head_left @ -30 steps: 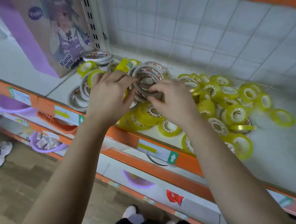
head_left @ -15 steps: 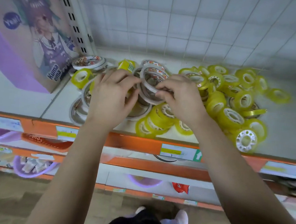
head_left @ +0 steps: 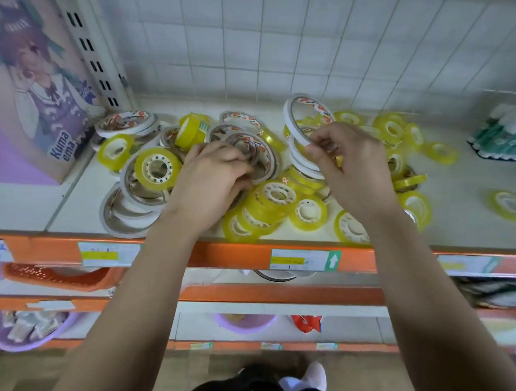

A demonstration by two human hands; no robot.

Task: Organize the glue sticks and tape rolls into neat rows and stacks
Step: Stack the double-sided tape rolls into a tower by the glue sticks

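Pinches a handful of thin white tape rings (head_left: 299,128) on edge in the right hand (head_left: 353,171), raised and tilted above the heap, flat faces turned left toward the other hand. Presses the left hand (head_left: 212,180), curled, down on the overlapping white rings (head_left: 253,152) lying flat in the middle of the shelf (head_left: 462,228) — cannot tell whether it grips one there or only steadies them. Holds the two hands apart, with the flat rings just left of the held bundle and so nearer the left hand. Judging from that, needs the held rings tipped from on-edge to flat, hole axis upright, to land on a stack beside the left hand. Finds yellow tape rolls (head_left: 158,167) strewn loose on both sides, some flat and some on edge, well short of rows. Shows a green-and-white pack (head_left: 511,136) at the far right of the shelf, possibly the glue sticks, too blurred to say. Reads "Kuma ema" on the purple box (head_left: 29,87) at the left; red lettering on the white rings not legible. Shows price tags (head_left: 301,261) on the orange rail (head_left: 231,254) — a yellow band and a green square with a white up arrow, small print unreadable
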